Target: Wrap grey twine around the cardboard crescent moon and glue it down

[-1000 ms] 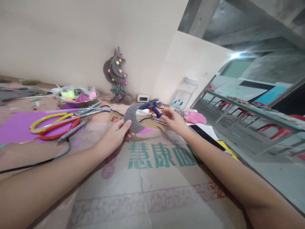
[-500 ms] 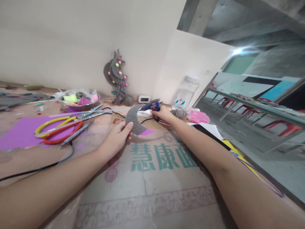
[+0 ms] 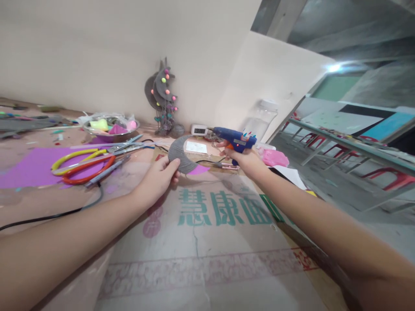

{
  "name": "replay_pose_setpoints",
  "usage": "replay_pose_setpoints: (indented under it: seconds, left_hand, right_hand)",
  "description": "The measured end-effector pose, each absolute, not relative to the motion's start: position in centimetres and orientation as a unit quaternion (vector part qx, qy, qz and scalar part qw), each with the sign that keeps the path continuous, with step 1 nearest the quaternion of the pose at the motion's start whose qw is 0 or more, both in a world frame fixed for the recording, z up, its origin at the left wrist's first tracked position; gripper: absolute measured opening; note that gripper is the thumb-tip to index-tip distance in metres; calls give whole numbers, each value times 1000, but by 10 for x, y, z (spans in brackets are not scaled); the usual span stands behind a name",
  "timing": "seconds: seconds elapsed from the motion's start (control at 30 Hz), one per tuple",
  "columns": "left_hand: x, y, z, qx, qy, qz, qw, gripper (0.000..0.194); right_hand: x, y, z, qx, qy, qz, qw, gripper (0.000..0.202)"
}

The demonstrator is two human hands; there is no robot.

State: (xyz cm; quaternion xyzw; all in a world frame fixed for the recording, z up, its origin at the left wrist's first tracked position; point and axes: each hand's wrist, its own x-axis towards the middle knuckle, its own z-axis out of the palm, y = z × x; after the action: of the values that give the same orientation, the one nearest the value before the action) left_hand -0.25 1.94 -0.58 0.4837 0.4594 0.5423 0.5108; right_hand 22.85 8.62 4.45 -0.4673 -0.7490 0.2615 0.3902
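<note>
My left hand (image 3: 165,172) pinches the lower left edge of a crescent moon wrapped in grey yarn (image 3: 180,156), thumb on its front. The crescent is held up above the cardboard, its hollow side facing right. My right hand (image 3: 241,155) is closed round the handle of a blue glue gun (image 3: 235,137). Its nozzle points left, apart from the crescent, and a small red light glows on its side. Behind the crescent lie a small white card (image 3: 196,147) and a piece of purple felt (image 3: 200,169).
Red-and-yellow-handled scissors (image 3: 89,170) lie on purple felt (image 3: 29,166) at left. Behind them stands a metal bowl (image 3: 110,137). A finished moon hanging (image 3: 162,93) leans on the wall. A white timer (image 3: 199,130), a clear bottle (image 3: 261,119) and pink plastic (image 3: 275,158) stand farther back. Printed cardboard (image 3: 194,268) covers the front.
My right hand has lifted the glue gun away from the crescent, up and to the right, and turned it side-on. The crescent has shifted slightly left and up in view.
</note>
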Motion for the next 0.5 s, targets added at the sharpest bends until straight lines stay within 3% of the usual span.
replay_pose_setpoints:
  seconds: [0.1,0.27,0.5]
  left_hand:
    - [-2,18,-2,469,462,544,520,22]
    - [-3,18,-3,486,457,540,513,25]
    - [-7,21,-6,521,457,554,461,24]
  right_hand:
    - [229,58,39,-453,-753,287,380,24]
    - [230,31,22,-485,-783,224,319,35]
    - [225,19,14,-416,-836,216,285,31]
